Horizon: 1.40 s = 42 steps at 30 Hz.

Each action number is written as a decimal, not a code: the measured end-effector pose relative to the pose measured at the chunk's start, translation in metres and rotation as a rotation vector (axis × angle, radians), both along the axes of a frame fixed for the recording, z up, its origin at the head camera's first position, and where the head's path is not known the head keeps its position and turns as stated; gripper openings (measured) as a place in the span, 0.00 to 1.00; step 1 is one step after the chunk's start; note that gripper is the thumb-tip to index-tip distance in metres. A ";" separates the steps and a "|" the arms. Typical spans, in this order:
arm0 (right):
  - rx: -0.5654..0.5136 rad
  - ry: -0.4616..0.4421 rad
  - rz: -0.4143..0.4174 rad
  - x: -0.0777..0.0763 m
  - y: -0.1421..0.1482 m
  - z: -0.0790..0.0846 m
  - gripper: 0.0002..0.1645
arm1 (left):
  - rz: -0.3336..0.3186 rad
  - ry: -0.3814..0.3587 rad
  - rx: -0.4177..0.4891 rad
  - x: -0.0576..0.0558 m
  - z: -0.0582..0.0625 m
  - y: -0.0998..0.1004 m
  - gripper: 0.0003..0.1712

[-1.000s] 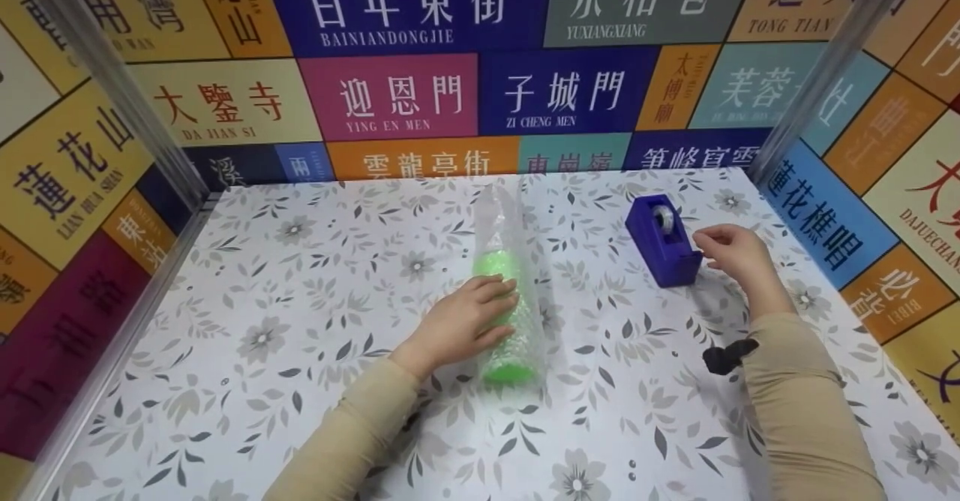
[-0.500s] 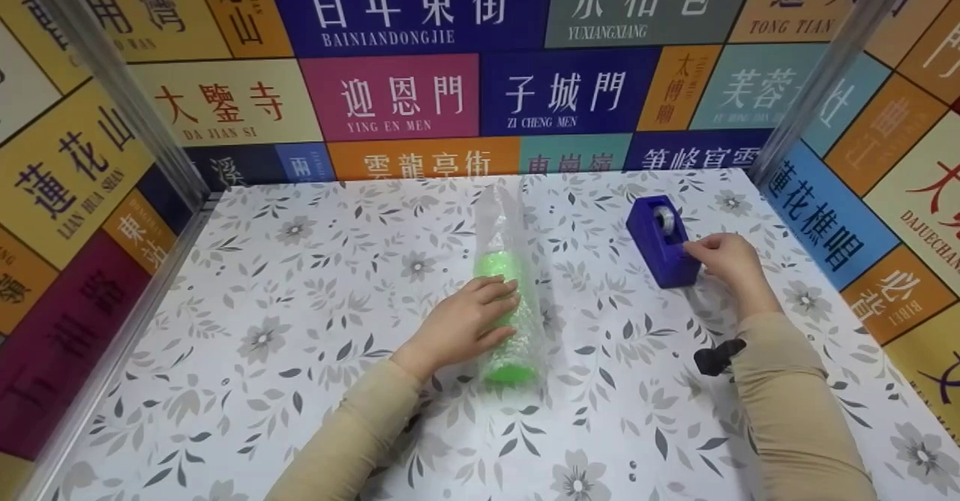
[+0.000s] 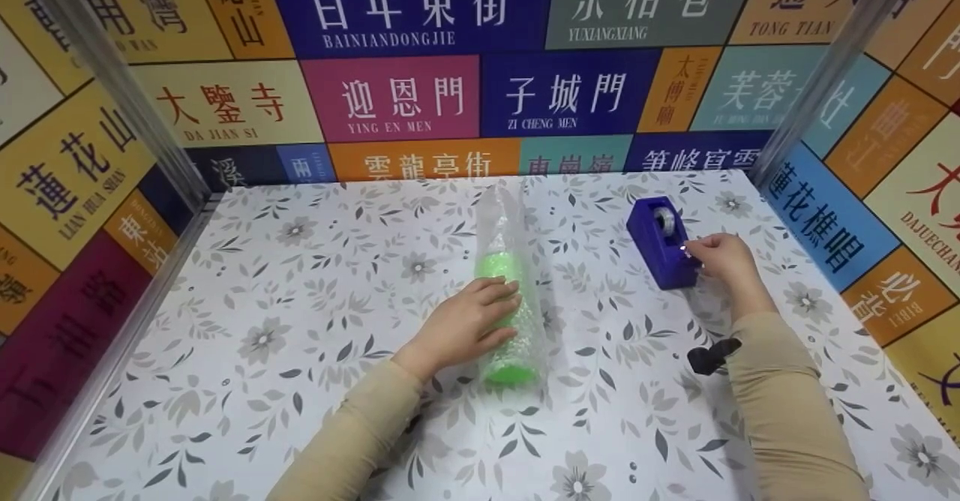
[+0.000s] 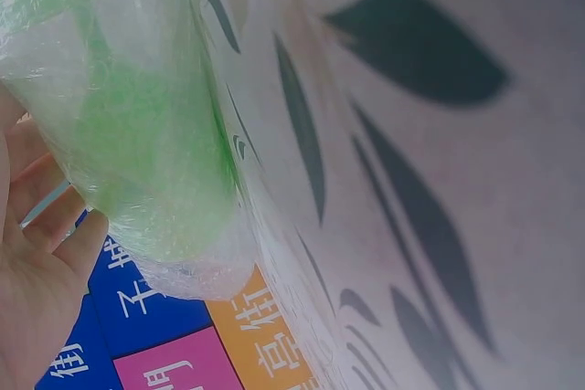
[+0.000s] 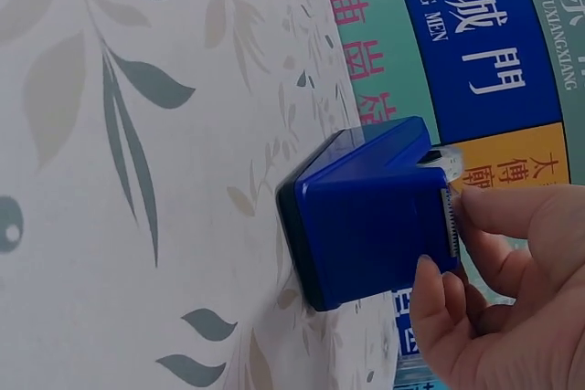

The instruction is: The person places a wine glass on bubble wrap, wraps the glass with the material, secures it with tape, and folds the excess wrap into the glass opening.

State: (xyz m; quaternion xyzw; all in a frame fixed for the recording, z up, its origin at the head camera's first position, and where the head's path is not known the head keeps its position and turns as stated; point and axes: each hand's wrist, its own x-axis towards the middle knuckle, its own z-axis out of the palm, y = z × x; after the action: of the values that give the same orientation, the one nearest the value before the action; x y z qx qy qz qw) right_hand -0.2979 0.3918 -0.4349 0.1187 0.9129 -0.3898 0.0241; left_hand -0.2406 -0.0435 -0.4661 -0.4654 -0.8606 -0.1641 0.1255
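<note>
A green cylinder, sheathed in clear bubble wrap, lies lengthwise on the table. My left hand rests on its left side, fingers laid loosely over the wrap. The left wrist view shows those fingers against the wrapped plastic. To the right stands a purple-blue tape dispenser with a roll of clear tape in it. My right hand is at its front end, thumb and finger pinching the tape by the toothed cutter. Something shiny glints at those fingertips.
A white tabletop with a grey leaf and flower print lies under everything. Panels with coloured Chinese signs enclose the back and both sides. A black strap piece sticks out at the right sleeve.
My right hand has moved left onto the dispenser's cutter end, and a glint now shows at its fingertips. The left hand and the wrapped cylinder have stayed in place.
</note>
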 end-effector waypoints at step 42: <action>-0.441 0.054 -0.035 0.021 0.003 -0.024 0.14 | -0.009 -0.010 0.018 0.001 0.000 0.001 0.27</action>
State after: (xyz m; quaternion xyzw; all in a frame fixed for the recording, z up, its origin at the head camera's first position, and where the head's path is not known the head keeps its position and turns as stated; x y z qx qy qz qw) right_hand -0.2767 0.3947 -0.4586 0.1158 0.8038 -0.5832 0.0182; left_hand -0.2395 -0.0424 -0.4656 -0.4673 -0.8576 -0.1747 0.1247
